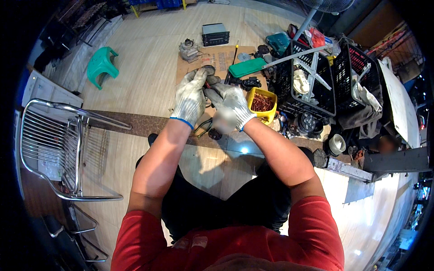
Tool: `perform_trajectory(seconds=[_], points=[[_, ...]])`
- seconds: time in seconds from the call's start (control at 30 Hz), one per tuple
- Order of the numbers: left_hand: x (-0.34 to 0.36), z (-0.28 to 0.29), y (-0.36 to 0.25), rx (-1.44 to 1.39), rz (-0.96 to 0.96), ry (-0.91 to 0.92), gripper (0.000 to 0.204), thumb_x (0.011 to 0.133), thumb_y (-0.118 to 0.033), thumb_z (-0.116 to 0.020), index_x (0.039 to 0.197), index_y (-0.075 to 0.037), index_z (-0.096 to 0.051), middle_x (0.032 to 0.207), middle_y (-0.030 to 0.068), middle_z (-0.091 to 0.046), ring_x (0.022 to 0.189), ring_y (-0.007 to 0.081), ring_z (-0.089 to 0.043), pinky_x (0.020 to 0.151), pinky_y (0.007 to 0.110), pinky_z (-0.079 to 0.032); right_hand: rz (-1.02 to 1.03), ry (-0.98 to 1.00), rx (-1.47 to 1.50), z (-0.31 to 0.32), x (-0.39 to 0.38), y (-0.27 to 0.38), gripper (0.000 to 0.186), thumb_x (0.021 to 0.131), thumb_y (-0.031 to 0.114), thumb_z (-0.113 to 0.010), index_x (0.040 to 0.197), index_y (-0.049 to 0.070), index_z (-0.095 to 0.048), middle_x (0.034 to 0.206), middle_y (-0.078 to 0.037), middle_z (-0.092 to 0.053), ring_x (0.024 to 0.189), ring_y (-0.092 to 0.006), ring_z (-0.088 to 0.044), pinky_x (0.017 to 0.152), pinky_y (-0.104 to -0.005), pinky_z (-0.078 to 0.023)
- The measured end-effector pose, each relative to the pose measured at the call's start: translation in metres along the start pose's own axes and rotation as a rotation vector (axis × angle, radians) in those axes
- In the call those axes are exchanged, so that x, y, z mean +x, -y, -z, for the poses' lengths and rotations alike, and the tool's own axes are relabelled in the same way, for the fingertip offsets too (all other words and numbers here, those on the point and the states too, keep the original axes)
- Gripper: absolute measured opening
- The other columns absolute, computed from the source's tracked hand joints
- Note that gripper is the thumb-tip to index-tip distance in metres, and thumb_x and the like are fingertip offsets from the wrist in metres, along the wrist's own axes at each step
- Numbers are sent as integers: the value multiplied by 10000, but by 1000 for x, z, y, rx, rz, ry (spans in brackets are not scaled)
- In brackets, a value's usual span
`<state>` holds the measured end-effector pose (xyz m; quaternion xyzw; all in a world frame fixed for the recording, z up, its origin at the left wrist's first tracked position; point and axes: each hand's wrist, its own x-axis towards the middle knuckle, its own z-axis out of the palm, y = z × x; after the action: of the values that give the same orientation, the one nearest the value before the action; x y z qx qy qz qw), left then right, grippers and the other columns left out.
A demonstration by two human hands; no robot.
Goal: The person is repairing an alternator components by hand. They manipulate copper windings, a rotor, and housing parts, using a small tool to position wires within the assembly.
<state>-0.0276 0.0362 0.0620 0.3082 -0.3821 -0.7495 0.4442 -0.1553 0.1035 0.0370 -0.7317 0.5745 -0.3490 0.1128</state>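
Both my hands wear soiled white knit gloves and meet in front of me, over the near part of a flat cardboard sheet [212, 58]. My left hand [189, 94] has its fingers closed, with dark, dirty fingertips. From the right, my right hand [231, 101] comes in with its fingers pinched toward the left ones. A small dark piece with a bit of red shows between them, too hidden to name. Just right of my right hand stands a yellow container [250, 101] of copper-coloured pieces. Green-handled pliers [202, 127] lie below the gloves.
Beyond my hands sit a grey metal motor-like part [188, 49], a black box [215, 38] and a long green case [246, 67]. Black crates [281, 86] with parts crowd the right, near a white blower wheel [337, 144]. Leftward stand a metal chair [50, 149] and a green stool [102, 67].
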Motion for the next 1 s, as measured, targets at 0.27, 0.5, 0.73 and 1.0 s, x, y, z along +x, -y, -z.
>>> perform_trajectory(seconds=[0.27,0.5,0.73,1.0], points=[[7,4,2,-71,18,0,305,1017,-255,-568,1166,11,-590,945,151,-700,766,228,-686,616,315,-586,-290,116,470,6,7,4,387,805,246,-687,1115,16,-659,1003,-168,-672,864,-274,-646,707,-367,-510],[9,10,2,-4,-23,-31,324,1016,-290,-577,1157,2,-583,967,143,-699,798,217,-693,610,311,-576,-489,184,669,17,9,7,309,963,247,-614,1066,-37,-675,896,-71,-672,744,-122,-624,672,-293,-511],[6,2,1,-48,-16,-24,308,1012,-261,-589,1158,10,-584,972,139,-690,847,227,-679,763,357,-573,-239,88,314,9,5,-2,344,964,313,-575,1084,12,-689,844,-219,-674,731,-346,-652,659,-397,-490],[10,14,4,-158,35,217,336,1005,-238,-597,1208,28,-573,1022,147,-678,937,236,-667,833,368,-565,-156,-20,344,11,3,5,314,962,287,-589,1073,9,-684,853,-192,-690,705,-299,-659,644,-383,-493]])
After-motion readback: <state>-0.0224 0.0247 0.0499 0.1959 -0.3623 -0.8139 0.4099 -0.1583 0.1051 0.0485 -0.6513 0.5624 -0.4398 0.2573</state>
